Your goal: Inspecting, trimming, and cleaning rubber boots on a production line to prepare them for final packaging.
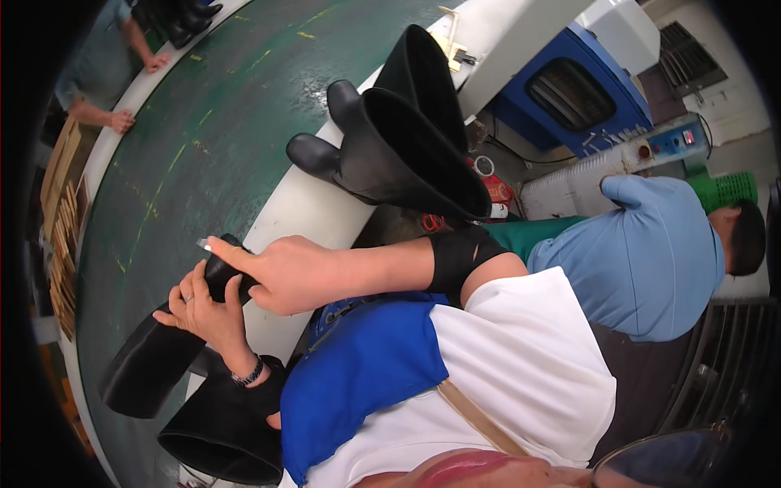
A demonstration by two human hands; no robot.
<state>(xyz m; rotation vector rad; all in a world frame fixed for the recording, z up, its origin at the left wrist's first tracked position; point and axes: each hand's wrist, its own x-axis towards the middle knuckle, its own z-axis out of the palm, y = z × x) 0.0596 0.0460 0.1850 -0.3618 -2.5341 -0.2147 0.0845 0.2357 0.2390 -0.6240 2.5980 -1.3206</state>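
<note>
A black boot (154, 362) lies at the white table edge with its shaft toward the lower left. My left hand (207, 313), a watch at its wrist, grips the boot near its foot. My right hand (285, 272) is closed against the same boot, index finger stretched along it. A small pale, shiny tip (203, 244) juts out by that fingertip; the rest of it is hidden in the hand. Just below my left wrist is another black boot (224, 431), its wide opening showing. Farther up the edge stands a pair of tall black boots (390, 150).
A green conveyor belt (187, 163) runs past the white edge (305, 207). Across it a person's hands (122, 122) rest on the far rim, near more black boots (183, 20). Behind me sits a person in a light blue shirt (643, 252), beside a blue machine (569, 89).
</note>
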